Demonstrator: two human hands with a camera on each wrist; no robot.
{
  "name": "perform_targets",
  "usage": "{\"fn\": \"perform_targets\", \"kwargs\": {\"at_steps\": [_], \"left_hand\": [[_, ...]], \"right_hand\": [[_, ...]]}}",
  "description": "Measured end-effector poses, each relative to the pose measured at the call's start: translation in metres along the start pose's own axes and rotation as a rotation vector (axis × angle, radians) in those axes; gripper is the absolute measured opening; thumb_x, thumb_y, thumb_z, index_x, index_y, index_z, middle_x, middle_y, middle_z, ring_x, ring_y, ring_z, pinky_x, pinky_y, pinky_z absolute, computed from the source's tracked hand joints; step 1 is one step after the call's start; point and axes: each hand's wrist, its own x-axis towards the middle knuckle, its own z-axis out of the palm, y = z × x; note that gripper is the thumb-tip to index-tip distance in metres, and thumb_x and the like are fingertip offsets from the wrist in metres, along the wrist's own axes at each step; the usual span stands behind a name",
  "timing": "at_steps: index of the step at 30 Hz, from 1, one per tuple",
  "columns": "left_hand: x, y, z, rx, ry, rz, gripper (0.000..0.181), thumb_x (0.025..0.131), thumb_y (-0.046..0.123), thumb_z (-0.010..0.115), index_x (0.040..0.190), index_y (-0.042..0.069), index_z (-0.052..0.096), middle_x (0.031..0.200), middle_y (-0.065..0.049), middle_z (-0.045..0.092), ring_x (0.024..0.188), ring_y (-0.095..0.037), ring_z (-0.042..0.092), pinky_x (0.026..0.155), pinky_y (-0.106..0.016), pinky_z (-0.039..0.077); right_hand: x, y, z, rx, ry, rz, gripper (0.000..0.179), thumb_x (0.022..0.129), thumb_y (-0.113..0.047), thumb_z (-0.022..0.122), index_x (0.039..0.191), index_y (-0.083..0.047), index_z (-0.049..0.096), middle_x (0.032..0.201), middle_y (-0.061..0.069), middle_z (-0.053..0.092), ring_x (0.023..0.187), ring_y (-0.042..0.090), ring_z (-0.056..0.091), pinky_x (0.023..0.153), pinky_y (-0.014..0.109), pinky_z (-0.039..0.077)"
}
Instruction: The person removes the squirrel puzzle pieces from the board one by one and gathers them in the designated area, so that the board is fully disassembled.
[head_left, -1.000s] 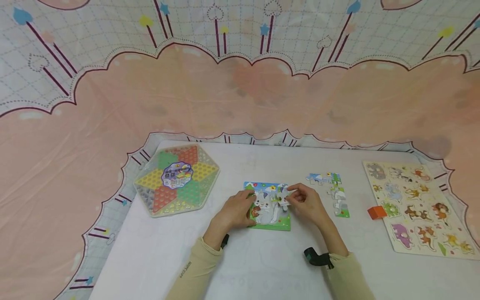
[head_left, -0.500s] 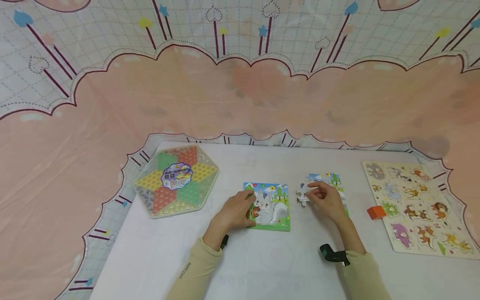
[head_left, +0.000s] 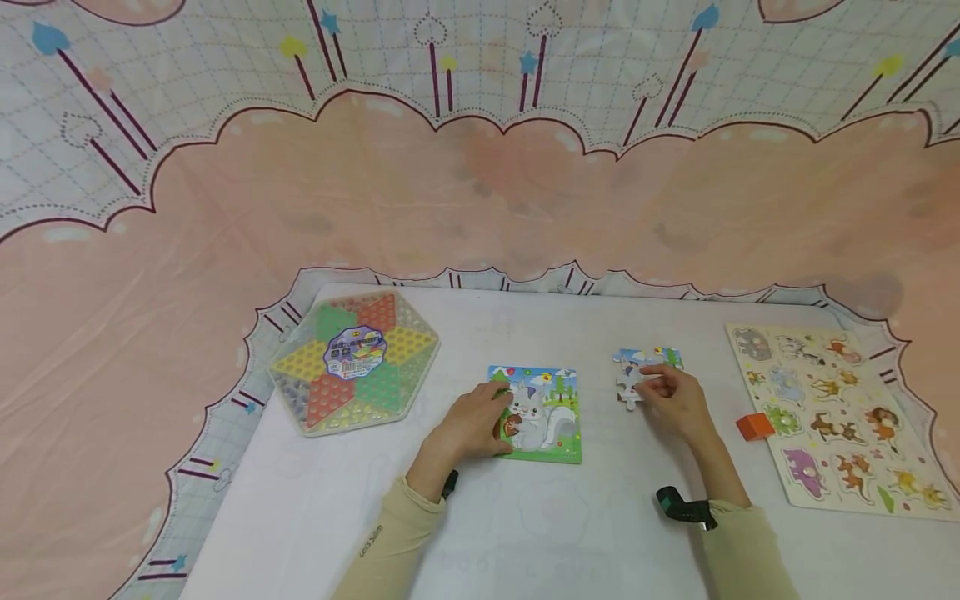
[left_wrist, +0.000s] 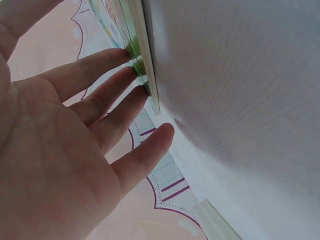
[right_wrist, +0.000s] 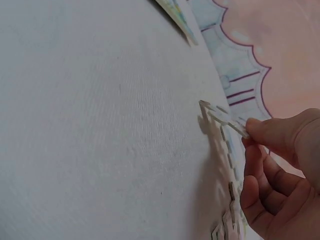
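Note:
In the head view my left hand (head_left: pixel 468 421) rests on the left side of a square picture board (head_left: pixel 551 454) showing a grey squirrel. Its fingertips touch the board's face in the left wrist view, fingers spread and only slightly bent. My right hand (head_left: pixel 681 407) pinches a jigsaw piece (head_left: pixel 627 387) between thumb and index finger. That piece (right_wrist: pixel 222 116) is tilted, one end low near the joined jigsaw pieces (right_wrist: pixel 231 160) in the right wrist view. Sky-blue joined pieces (head_left: pixel 660 353) show behind the right hand, which hides those lower down.
A hexagonal board game (head_left: pixel 354 362) in clear wrap lies at the left. To the right are an orange block (head_left: pixel 754 427) and a wooden animal peg puzzle (head_left: pixel 840 417). A patterned cloth (head_left: pixel 480 208) hangs behind the white table (head_left: pixel 517 533).
My right hand has carried the jigsaw piece rightward, from above the squirrel board to the joined pieces. My left hand stays on the board.

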Motion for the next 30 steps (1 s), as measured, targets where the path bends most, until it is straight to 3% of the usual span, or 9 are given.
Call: {"fn": "perform_targets", "kwargs": {"at_steps": [7, 20, 30], "left_hand": [[-0.001, 0.0, 0.0, 0.007, -0.004, 0.003, 0.076, 0.08, 0.035, 0.083, 0.141, 0.001, 0.051, 0.148, -0.014, 0.042, 0.137, -0.031, 0.04, 0.103, -0.049, 0.041], [-0.002, 0.001, 0.0, 0.008, -0.002, 0.004, 0.077, 0.08, 0.036, 0.083, 0.141, 0.001, 0.051, 0.149, -0.013, 0.042, 0.137, -0.031, 0.039, 0.103, -0.049, 0.041], [-0.001, 0.0, -0.001, 0.007, -0.009, 0.001, 0.077, 0.08, 0.035, 0.083, 0.141, 0.001, 0.051, 0.149, -0.013, 0.042, 0.137, -0.031, 0.039, 0.104, -0.049, 0.04]], "right_hand": [[-0.001, 0.002, -0.003, -0.068, 0.002, 0.053, 0.026, 0.09, -0.004, 0.069, 0.112, 0.008, 0.065, 0.086, 0.018, 0.069, 0.065, -0.001, 0.053, 0.057, 0.017, 0.044], [0.002, 0.0, -0.006, -0.154, -0.045, 0.123, 0.031, 0.091, -0.009, 0.066, 0.117, 0.008, 0.063, 0.087, 0.014, 0.065, 0.074, 0.018, 0.055, 0.06, 0.025, 0.044], [0.001, -0.006, -0.004, -0.149, -0.124, 0.189, 0.051, 0.083, -0.021, 0.08, 0.121, 0.007, 0.06, 0.095, 0.015, 0.064, 0.085, 0.024, 0.058, 0.068, 0.027, 0.046]]}}
